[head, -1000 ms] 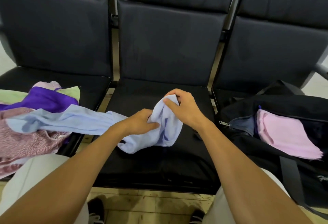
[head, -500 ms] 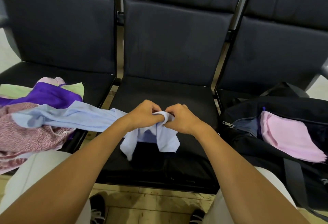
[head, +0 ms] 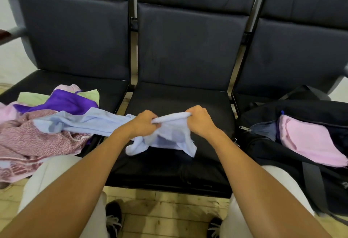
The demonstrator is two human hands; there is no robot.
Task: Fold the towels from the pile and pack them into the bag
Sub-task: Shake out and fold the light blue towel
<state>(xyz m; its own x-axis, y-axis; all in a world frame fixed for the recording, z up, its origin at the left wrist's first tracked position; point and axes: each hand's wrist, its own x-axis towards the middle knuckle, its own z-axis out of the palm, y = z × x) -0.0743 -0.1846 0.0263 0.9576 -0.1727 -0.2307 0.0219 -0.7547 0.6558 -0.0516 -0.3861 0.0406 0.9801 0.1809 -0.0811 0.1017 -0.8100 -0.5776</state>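
A light blue towel (head: 169, 134) hangs over the middle seat. My left hand (head: 146, 122) and my right hand (head: 197, 120) each grip its top edge, a short stretch of cloth taut between them. The towel's long tail trails left onto the pile of towels (head: 37, 136) on the left seat, where pink, purple and green cloths lie crumpled. On the right seat sits an open black bag (head: 263, 154) with a folded pink towel (head: 307, 141) inside.
Three dark padded seats stand in a row; the middle seat (head: 178, 98) lies under my hands. My knees in pale trousers flank its front edge, and my shoes rest on the yellowish wooden floor (head: 160, 211) below.
My hands, together at the towel's edge half a second ago, have drawn apart sideways, spreading the top edge between them. The towel has lifted slightly off the seat.
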